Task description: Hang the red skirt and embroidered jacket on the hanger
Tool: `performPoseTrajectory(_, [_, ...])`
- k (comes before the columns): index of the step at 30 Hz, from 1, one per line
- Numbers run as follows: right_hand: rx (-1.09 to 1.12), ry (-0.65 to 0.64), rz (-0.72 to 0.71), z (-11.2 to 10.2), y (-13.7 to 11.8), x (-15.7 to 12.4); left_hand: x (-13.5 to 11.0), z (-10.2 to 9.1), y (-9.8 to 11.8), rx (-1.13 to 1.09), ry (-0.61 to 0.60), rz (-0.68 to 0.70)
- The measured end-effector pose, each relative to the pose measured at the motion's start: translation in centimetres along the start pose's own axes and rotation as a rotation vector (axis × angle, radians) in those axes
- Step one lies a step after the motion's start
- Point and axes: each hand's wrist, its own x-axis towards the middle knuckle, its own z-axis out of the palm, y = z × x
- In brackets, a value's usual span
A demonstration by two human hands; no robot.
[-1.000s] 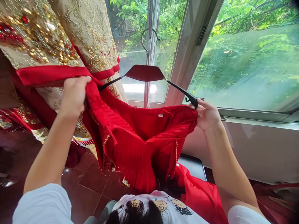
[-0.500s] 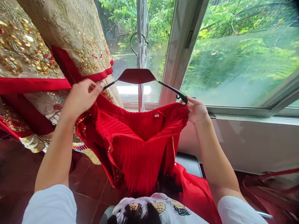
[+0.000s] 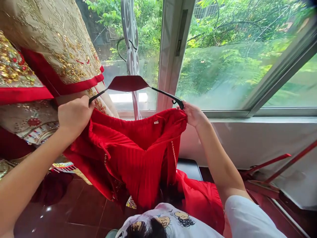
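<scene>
A red pleated dress (image 3: 138,155) hangs in front of me, its lower part falling to the floor. My left hand (image 3: 73,115) is closed on the dress's left upper edge, right at the left tip of a hanger (image 3: 128,84). The hanger has black arms, a dark red padded middle and a metal hook. My right hand (image 3: 194,114) is closed on the dress's right upper edge, just below the hanger's right tip. The dress's upper edge sags between my hands, below the hanger.
Gold embroidered garments with red trim (image 3: 49,62) hang at the left, close to my left hand. A window with a grey frame (image 3: 170,53) fills the background. Red metal bars (image 3: 269,165) lean by the white wall at the right. The floor is dark red tile (image 3: 81,211).
The dress and hanger have shifted left and slightly down in view. My left hand has slid down to the hanger's left tip and gripped the fabric there. The view has turned right.
</scene>
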Motion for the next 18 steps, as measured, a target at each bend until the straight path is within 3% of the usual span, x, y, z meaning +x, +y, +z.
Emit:
performPoseTrajectory(3, [0.022, -0.114, 0.016, -1.4, -0.1, -0.8, -0.2, 0.4, 0.6, 0.003, -0.016, -0.001])
performPoseTrajectory(6, [-0.092, -0.108, 0.005, -2.5, -0.9, -1.5, -0.4, 0.7, 1.4, -0.034, -0.019, 0.017])
performPoseTrajectory(12, [-0.291, 0.253, 0.067, -2.1, -4.3, -0.5, -0.4, 0.8, 2.3, -0.038, -0.044, 0.019])
performPoseTrajectory(18, [-0.518, 0.492, -0.338, 0.9, -9.8, 1.5, -0.6, -0.2, 2.3, 0.044, -0.081, 0.005])
